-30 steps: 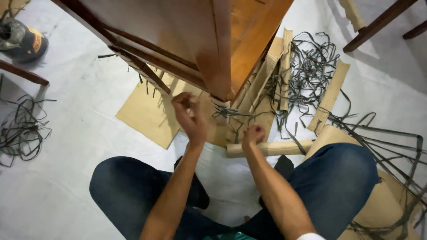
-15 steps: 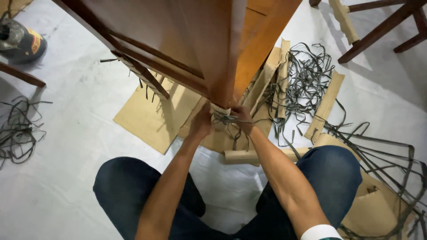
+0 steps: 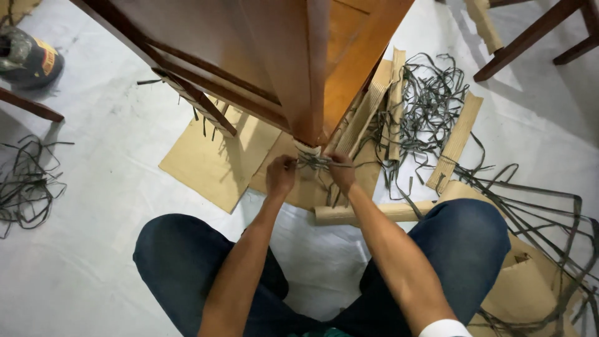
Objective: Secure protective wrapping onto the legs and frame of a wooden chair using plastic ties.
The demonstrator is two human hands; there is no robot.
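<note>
L hand (image 3: 280, 175): fingers curled shut, pinching, knuckles up.
R hand (image 3: 340, 170): closed pinch, just beside L.
Forearms: both extended fwd, converging.
Legs: knees spread.

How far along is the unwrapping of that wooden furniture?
Done: cardboard sheets and loose straps already lie on the floor. In hand: left hand and right hand pull the strap around the wrapped leg. Left: that leg's wrapping and the wrapped rail.

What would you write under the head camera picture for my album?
Both hands, left hand and right hand, grip dark strapping around a padded wooden furniture leg above cardboard sheets.
</note>
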